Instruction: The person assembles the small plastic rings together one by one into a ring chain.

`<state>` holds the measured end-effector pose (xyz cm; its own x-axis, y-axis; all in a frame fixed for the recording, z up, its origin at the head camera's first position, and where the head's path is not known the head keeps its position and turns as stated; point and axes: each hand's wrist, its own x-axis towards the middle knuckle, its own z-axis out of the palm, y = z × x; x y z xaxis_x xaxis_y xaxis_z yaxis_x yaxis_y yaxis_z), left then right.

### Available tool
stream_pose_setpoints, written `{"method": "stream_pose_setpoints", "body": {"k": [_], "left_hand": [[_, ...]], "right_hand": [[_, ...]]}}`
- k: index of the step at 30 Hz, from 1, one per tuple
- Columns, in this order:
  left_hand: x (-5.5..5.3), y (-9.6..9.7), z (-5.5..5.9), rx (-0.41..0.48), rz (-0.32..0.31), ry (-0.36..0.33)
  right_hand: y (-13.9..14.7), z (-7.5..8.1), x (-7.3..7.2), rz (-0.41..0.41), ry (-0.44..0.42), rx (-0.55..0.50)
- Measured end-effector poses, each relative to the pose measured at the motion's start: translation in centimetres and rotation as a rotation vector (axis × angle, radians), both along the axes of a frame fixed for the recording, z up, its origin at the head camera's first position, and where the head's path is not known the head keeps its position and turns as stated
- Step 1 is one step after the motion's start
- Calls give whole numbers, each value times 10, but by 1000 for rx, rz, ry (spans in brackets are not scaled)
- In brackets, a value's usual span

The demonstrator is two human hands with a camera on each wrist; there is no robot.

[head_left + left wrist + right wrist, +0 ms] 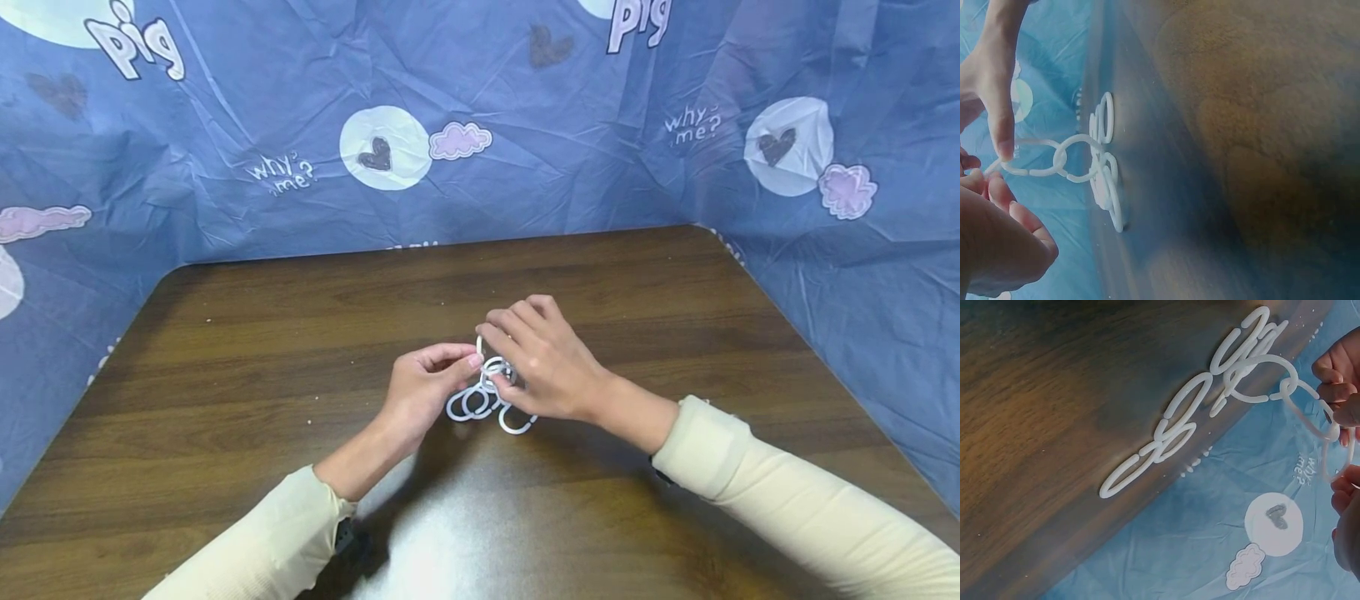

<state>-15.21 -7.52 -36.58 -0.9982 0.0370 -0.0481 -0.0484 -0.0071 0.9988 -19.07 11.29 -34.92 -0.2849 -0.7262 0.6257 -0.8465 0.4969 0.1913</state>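
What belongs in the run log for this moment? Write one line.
Left grip: pinching white C-link | right grip: pinching white C-link | interlocked chain: partly raised | more links: on wood-grain table

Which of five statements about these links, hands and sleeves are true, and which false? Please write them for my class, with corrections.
1. The left hand and right hand both touch links. True.
2. The links are red. False: they are white.
3. Every link lies flat. False: some are held above the table.
4. Some links are joined together. True.
5. The sleeves are pale. True.
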Motion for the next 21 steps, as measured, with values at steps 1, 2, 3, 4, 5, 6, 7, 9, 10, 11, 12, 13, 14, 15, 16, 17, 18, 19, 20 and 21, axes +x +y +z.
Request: {"method": "stream_pose_setpoints", "body": {"k": [1, 2, 3, 4, 5, 6, 7, 9, 10, 11, 12, 13, 14, 15, 16, 17, 18, 19, 20, 21], "left_hand": [[0, 0, 0, 1, -1, 0], [1, 0, 0, 1, -2, 1], [1, 0, 0, -2, -3, 1], [1, -1, 0, -6, -4, 1], [2, -1, 0, -12, -4, 0], [2, -1, 0, -19, -2, -2], [2, -1, 0, -27, 0, -5], [2, -1, 0, -39, 5, -8], [2, -2, 0, -43, 6, -8], [2, -2, 0, -48, 9, -8], [1, -3, 0, -51, 11, -7], [1, -3, -1, -53, 13, -5], [1, -3, -1, -55, 14, -2], [1, -3, -1, -55, 15, -2], [1, -3, -1, -55, 16, -3], [1, -3, -1, -56, 17, -4], [1, -3, -1, -55, 16, -6], [1, -3, -2, -54, 17, -9], [0, -3, -2, -55, 17, -10], [0, -3, -1, -55, 18, -12]], "right_hand": [[-1, 0, 0, -3, 8, 7], [-1, 0, 1, -7, 18, 16], [-2, 0, 1, -10, 26, 23], [-2, 0, 1, -13, 32, 31], [-2, 0, 2, -17, 36, 39], [-2, 0, 2, -18, 34, 46], [-1, 0, 2, -20, 29, 53], [0, 0, 1, -18, 4, 59], [1, 0, 1, -17, -12, 56], [3, 1, 1, -13, -30, 47], [4, 1, 0, -11, -51, 34], [6, 1, 0, -9, -69, 18], [7, 2, 0, -7, -86, -2], [9, 2, -1, -5, -102, -23], [11, 3, -1, -4, -115, -45], [13, 3, -2, -4, -128, -66], [15, 3, -4, -5, -140, -86], [18, 3, -5, -7, -152, -107], [20, 2, -6, -13, -168, -125], [22, 2, -8, -20, -187, -141]]}}
